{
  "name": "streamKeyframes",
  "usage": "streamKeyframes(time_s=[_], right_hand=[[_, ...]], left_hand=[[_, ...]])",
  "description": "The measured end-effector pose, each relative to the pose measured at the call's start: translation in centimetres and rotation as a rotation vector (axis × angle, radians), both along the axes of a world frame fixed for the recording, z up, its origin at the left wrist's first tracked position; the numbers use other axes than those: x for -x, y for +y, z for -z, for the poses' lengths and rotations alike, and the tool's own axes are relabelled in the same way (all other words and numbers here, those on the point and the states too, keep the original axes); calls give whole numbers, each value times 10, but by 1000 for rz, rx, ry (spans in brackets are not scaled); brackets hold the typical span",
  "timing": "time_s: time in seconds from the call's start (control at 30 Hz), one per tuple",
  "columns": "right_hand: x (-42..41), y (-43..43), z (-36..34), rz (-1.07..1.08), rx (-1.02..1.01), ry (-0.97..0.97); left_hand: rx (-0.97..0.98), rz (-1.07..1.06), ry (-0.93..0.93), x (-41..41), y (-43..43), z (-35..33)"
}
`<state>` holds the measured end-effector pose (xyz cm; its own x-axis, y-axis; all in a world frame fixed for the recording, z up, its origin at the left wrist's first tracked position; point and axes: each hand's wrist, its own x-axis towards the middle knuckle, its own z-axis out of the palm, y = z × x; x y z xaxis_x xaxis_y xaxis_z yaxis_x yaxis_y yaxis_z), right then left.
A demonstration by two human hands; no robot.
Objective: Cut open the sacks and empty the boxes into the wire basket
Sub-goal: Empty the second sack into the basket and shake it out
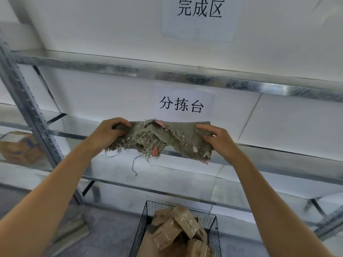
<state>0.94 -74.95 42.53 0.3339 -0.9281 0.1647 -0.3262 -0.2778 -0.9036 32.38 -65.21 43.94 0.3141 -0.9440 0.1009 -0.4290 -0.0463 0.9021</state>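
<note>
Both hands clamp one frayed woven sack [163,140]: left hand [109,132] bunching one end, right hand [217,140] pinching the other, raised before the shelf. Sack looks emptied, probably; boxes [178,225] lie in the wire basket [209,219] below. Next: set it aside.

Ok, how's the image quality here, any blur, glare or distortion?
Head view: soft, even light; wide-angle lens bends the rack upright; glare on the shelf rail; sack, left hand and right hand fairly sharp; cardboard box at left edge blurred.
</note>
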Motion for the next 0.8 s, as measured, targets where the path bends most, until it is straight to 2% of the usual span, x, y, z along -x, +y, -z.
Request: streamKeyframes(time_s=[0.07, 0.2, 0.47, 0.8], right_hand=[[-10, -1, 4, -43, -10, -18], [-37, 0, 9, -110, -6, 7], [-93, 8, 29, -238, -48, 0], [-178, 28, 62, -457, -85, 33]], left_hand=[[-7, -9, 9, -4, 7, 3], [-24, -63, -103, -10, 22, 8], [-4, -275, -147, -31, 72, 30], [-79, -520, -249, -74, 142, 66]])
